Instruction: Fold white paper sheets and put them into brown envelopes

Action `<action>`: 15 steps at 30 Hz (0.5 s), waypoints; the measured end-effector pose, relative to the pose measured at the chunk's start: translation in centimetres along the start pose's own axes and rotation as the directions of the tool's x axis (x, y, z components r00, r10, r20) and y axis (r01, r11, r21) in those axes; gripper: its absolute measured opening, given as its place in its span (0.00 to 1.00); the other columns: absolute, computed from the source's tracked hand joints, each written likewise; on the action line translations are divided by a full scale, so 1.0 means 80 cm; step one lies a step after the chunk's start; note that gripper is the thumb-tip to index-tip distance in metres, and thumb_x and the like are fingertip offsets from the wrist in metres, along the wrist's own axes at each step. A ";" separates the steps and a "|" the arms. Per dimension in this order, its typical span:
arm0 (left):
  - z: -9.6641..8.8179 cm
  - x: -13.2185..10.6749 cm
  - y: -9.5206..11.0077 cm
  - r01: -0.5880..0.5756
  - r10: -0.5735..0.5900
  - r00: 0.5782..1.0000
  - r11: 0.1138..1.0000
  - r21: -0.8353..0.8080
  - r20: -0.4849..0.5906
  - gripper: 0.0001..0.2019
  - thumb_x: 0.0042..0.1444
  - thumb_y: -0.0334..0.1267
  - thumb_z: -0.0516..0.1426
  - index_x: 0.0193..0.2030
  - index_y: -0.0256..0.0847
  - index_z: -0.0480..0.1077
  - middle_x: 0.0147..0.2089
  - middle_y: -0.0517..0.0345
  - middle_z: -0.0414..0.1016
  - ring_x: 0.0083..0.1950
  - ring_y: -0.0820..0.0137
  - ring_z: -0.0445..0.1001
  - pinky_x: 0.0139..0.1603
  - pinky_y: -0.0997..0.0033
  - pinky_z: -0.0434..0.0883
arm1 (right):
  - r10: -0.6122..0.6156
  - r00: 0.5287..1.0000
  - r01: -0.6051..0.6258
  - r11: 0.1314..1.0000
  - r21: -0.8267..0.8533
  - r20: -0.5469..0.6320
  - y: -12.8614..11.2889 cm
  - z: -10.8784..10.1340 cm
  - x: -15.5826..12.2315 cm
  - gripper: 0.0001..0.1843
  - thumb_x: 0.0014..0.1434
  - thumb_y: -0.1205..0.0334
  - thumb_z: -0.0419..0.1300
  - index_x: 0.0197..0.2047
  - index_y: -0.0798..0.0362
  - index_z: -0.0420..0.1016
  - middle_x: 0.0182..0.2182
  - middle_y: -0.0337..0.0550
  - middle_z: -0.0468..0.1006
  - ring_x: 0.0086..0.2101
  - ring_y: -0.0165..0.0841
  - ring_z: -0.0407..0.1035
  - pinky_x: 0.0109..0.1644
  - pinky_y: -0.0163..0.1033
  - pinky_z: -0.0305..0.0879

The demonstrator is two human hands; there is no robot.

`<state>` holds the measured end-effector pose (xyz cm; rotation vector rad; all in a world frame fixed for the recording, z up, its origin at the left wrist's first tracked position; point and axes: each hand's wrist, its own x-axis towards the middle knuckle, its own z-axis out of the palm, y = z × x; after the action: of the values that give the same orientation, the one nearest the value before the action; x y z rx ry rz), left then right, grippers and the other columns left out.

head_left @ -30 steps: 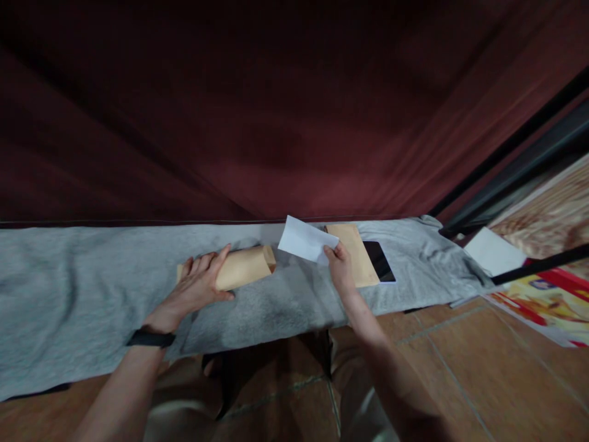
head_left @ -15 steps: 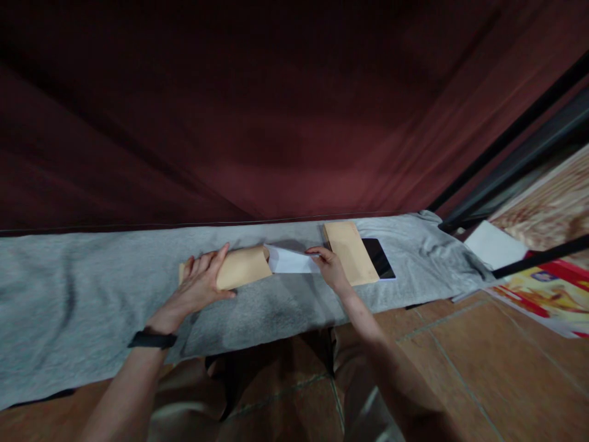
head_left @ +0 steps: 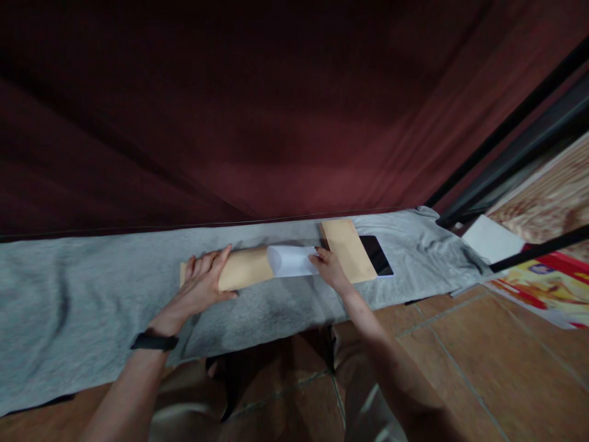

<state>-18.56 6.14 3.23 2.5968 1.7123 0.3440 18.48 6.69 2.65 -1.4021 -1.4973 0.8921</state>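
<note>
A brown paper envelope (head_left: 251, 267) lies lengthwise on the grey cloth, its mouth facing right. My left hand (head_left: 205, 276) grips its left part, fingers over the far side and thumb along the near edge. A sheet of white paper (head_left: 289, 261), bowed upward, meets the envelope's mouth; how much of it is inside is hidden. The paper's right end is pinched between the thumb and fingers of my right hand (head_left: 327, 267). Just beyond that hand lies a stack of brown envelopes (head_left: 352, 252), partly covering a dark-screened tablet or phone (head_left: 376, 255).
The grey cloth (head_left: 115, 294) covers a long, narrow surface in front of my knees. A dark red curtain (head_left: 276, 153) hangs behind it. At the right are black metal bars (head_left: 515, 123), a white box-like thing (head_left: 492, 242) and a red-and-yellow printed package (head_left: 547, 282) above the tiled floor.
The white paper has gone from nearly flat to bowed, and its left end now looks rounded at the envelope's mouth. My left hand keeps its hold; the view has shifted slightly.
</note>
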 end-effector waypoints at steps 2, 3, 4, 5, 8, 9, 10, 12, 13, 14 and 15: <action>0.001 0.001 0.004 -0.011 0.011 1.000 1.000 -0.014 -0.001 0.60 0.45 0.57 0.66 0.78 0.45 0.36 0.65 0.39 0.62 0.66 0.43 0.61 0.71 0.37 0.45 | 0.000 1.000 0.000 1.000 -0.005 0.002 0.000 0.001 -0.001 0.09 0.57 0.57 0.58 0.34 0.52 0.76 0.25 0.36 0.74 0.26 0.31 0.65 0.30 0.34 0.60; 0.002 0.001 0.006 -0.014 0.014 1.000 1.000 -0.020 -0.001 0.60 0.45 0.56 0.66 0.78 0.45 0.36 0.65 0.39 0.62 0.67 0.43 0.61 0.71 0.37 0.44 | 0.002 1.000 -0.002 1.000 -0.009 -0.003 -0.001 0.001 -0.002 0.09 0.57 0.57 0.58 0.33 0.51 0.75 0.24 0.35 0.74 0.26 0.31 0.65 0.30 0.34 0.60; 0.003 0.002 0.008 -0.015 0.015 1.000 1.000 -0.026 -0.003 0.60 0.45 0.56 0.66 0.78 0.46 0.36 0.65 0.40 0.61 0.67 0.43 0.61 0.71 0.37 0.44 | 0.006 1.000 -0.006 1.000 -0.013 -0.008 -0.001 0.002 -0.003 0.09 0.57 0.56 0.58 0.32 0.51 0.74 0.24 0.35 0.73 0.26 0.31 0.64 0.30 0.34 0.59; 0.004 0.003 0.010 -0.015 0.015 1.000 0.999 -0.031 -0.004 0.60 0.45 0.56 0.66 0.78 0.47 0.36 0.66 0.40 0.61 0.67 0.43 0.61 0.71 0.37 0.44 | 0.010 1.000 -0.010 1.000 -0.011 -0.011 -0.002 0.004 -0.004 0.10 0.57 0.54 0.58 0.30 0.51 0.73 0.23 0.35 0.73 0.26 0.31 0.64 0.30 0.34 0.59; 0.005 0.005 0.018 -0.026 0.026 1.000 0.998 -0.052 -0.002 0.61 0.44 0.56 0.66 0.78 0.47 0.35 0.66 0.40 0.60 0.68 0.43 0.60 0.71 0.36 0.43 | 0.019 1.000 -0.019 0.999 0.039 -0.012 -0.005 0.011 -0.008 0.15 0.59 0.49 0.59 0.27 0.50 0.72 0.21 0.34 0.69 0.25 0.30 0.62 0.29 0.34 0.58; 0.005 0.006 0.021 -0.032 0.032 0.999 0.998 -0.058 0.003 0.61 0.44 0.56 0.66 0.78 0.47 0.35 0.67 0.40 0.60 0.68 0.43 0.59 0.71 0.36 0.43 | 0.019 1.000 -0.018 0.998 0.060 -0.013 -0.005 0.015 -0.009 0.17 0.60 0.47 0.59 0.27 0.50 0.72 0.21 0.34 0.68 0.25 0.30 0.62 0.30 0.35 0.59; 0.004 0.007 0.025 -0.039 0.040 0.999 0.997 -0.064 0.010 0.61 0.44 0.56 0.67 0.78 0.46 0.36 0.66 0.40 0.60 0.68 0.42 0.59 0.71 0.36 0.44 | 0.017 1.000 -0.015 0.997 0.076 -0.017 -0.006 0.019 -0.010 0.18 0.60 0.47 0.59 0.26 0.50 0.72 0.21 0.34 0.68 0.26 0.30 0.62 0.31 0.35 0.60; 0.004 0.009 0.032 -0.056 0.058 0.998 0.995 -0.081 0.020 0.62 0.43 0.56 0.67 0.78 0.45 0.36 0.67 0.39 0.60 0.69 0.41 0.58 0.71 0.36 0.44 | 0.008 0.999 -0.004 0.995 0.097 -0.043 -0.008 0.029 -0.012 0.18 0.59 0.46 0.61 0.25 0.50 0.74 0.26 0.38 0.71 0.31 0.33 0.66 0.38 0.37 0.65; 0.004 0.010 0.036 -0.066 0.068 0.997 0.994 -0.091 0.022 0.62 0.43 0.57 0.67 0.78 0.45 0.37 0.67 0.38 0.60 0.69 0.41 0.58 0.71 0.36 0.44 | 0.004 0.998 0.002 0.994 0.110 -0.055 -0.008 0.034 -0.013 0.18 0.59 0.47 0.62 0.25 0.50 0.75 0.29 0.40 0.74 0.35 0.35 0.68 0.42 0.38 0.66; 0.004 0.010 0.039 -0.074 0.077 0.997 0.992 -0.100 0.020 0.62 0.43 0.57 0.67 0.78 0.44 0.37 0.67 0.38 0.60 0.69 0.40 0.58 0.71 0.36 0.44 | 0.003 0.998 0.005 0.991 0.130 -0.062 -0.009 0.040 -0.015 0.17 0.58 0.47 0.63 0.26 0.50 0.77 0.33 0.42 0.76 0.39 0.36 0.69 0.46 0.40 0.67; 0.005 0.011 0.041 -0.082 0.085 0.996 0.991 -0.107 0.018 0.62 0.42 0.57 0.67 0.78 0.44 0.37 0.67 0.38 0.59 0.70 0.40 0.58 0.71 0.36 0.44 | 0.005 0.998 0.004 0.988 0.156 -0.060 -0.009 0.046 -0.016 0.15 0.58 0.48 0.64 0.27 0.49 0.79 0.36 0.44 0.77 0.43 0.38 0.70 0.50 0.41 0.66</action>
<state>-15.16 5.67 3.42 2.5906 1.5370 0.3952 14.76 5.57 1.86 -1.3035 -1.3521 0.9382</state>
